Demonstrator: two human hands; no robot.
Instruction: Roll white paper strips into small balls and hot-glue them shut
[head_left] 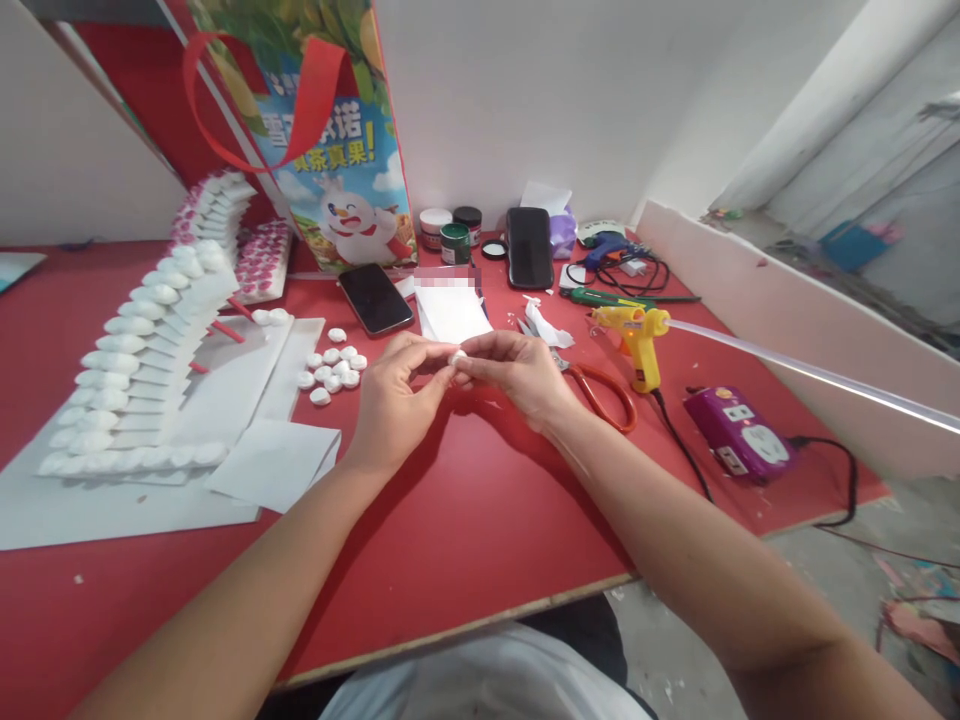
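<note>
Between the fingertips of my left hand (401,395) and my right hand (514,370), a small white rounded piece (459,357) is pinched above the red table. Both hands are closed on it, and the fingers hide most of its shape. Left of my left hand lies a loose cluster of similar white oval pieces (331,374). Farther left, a curved white structure (161,350) is edged with rows of such ovals. Just beyond my right hand are orange-handled scissors (604,398), their blades partly hidden, and a crumpled white scrap (547,326).
A yellow glue gun (637,340) with a long clear stick and a purple power strip (739,435) stand at right, with cords. Behind are two phones (376,298), several paint jars (455,243), white paper (450,308) and a printed bag (337,150). A folded sheet (274,462) lies left.
</note>
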